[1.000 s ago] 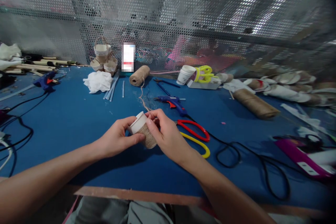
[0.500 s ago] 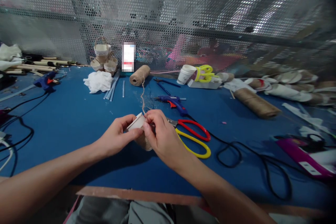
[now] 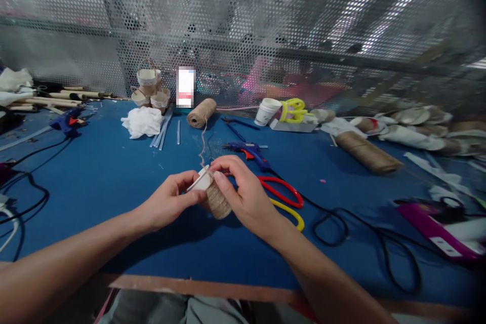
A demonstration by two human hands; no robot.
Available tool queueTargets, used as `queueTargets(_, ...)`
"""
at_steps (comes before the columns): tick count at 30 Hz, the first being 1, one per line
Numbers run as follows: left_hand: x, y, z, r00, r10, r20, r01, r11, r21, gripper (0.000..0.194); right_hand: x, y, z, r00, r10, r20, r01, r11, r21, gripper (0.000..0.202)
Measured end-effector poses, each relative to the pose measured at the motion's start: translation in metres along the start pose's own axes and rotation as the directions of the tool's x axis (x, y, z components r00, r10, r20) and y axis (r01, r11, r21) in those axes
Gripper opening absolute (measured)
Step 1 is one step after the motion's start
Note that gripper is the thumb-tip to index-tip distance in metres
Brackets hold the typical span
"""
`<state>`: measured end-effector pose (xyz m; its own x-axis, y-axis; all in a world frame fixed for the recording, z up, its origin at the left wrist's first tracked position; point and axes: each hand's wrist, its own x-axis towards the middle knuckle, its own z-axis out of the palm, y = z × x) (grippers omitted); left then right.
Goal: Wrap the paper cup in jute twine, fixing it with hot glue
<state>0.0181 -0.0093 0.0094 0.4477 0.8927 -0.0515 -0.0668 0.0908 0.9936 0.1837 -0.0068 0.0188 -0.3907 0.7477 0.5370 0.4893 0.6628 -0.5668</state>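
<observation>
A white paper cup [image 3: 217,202], its lower part wrapped in brown twine, lies tilted between my hands above the table's front half. My left hand [image 3: 175,196] grips the cup's rim between thumb and fingers. With thumb and fingers closed, my right hand [image 3: 243,187] presses on the cup's upper side where the twine meets it. The loose twine [image 3: 202,148] runs from there back to a twine roll [image 3: 201,113]. Scissors with red and yellow handles [image 3: 284,191] lie partly hidden behind my right hand.
Behind the hands lie a blue glue gun [image 3: 248,150], pliers [image 3: 243,124] and glue sticks [image 3: 162,129]. A white crumpled cloth [image 3: 142,122] sits before small twine baskets [image 3: 149,81]. White cups [image 3: 267,111] and another twine roll [image 3: 368,153] are to the right. A black cable [image 3: 364,212] loops across the right side.
My right hand has shifted slightly right and up around the cup, baring more of its twine-wrapped side. The cup has turned a little, and the loose twine hangs slacker, bowing left.
</observation>
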Motion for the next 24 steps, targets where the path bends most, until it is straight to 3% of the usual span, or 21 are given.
queueTargets(4,0.003,-0.004,0.0,1.0,-0.001,-0.005,0.001,0.997,-0.073,0.018,0.006,-0.003,-0.004,0.998,0.013,0.057,-0.016,0.998,0.06,0.013)
queueTargets(8,0.003,-0.006,-0.001,1.0,0.011,0.017,-0.01,0.997,-0.079,0.023,0.018,0.001,-0.008,0.988,0.122,0.092,-0.125,0.992,0.029,0.013)
queueTargets(12,0.002,-0.008,-0.002,0.996,-0.001,0.087,0.005,0.999,-0.044,0.026,0.034,0.0,-0.011,0.924,0.202,0.326,-0.207,0.978,-0.019,0.032)
queueTargets(14,0.002,-0.011,-0.002,0.991,0.008,0.136,-0.004,1.0,-0.024,0.024,0.041,-0.008,-0.009,0.886,0.166,0.433,-0.173,0.985,-0.022,0.04)
queueTargets(18,0.001,-0.016,-0.001,0.957,0.061,0.282,-0.061,0.998,-0.008,0.023,0.059,-0.03,0.003,0.842,0.143,0.521,-0.083,0.987,-0.136,0.037)
queueTargets(21,0.0,-0.018,0.001,0.954,0.087,0.285,-0.097,0.995,0.022,0.025,0.077,-0.031,0.013,0.801,0.257,0.541,-0.225,0.966,-0.125,0.027)
queueTargets(24,-0.001,-0.014,0.001,0.959,0.086,0.271,-0.108,0.992,0.067,0.027,0.098,-0.013,0.02,0.79,0.346,0.507,-0.34,0.934,-0.109,0.024)
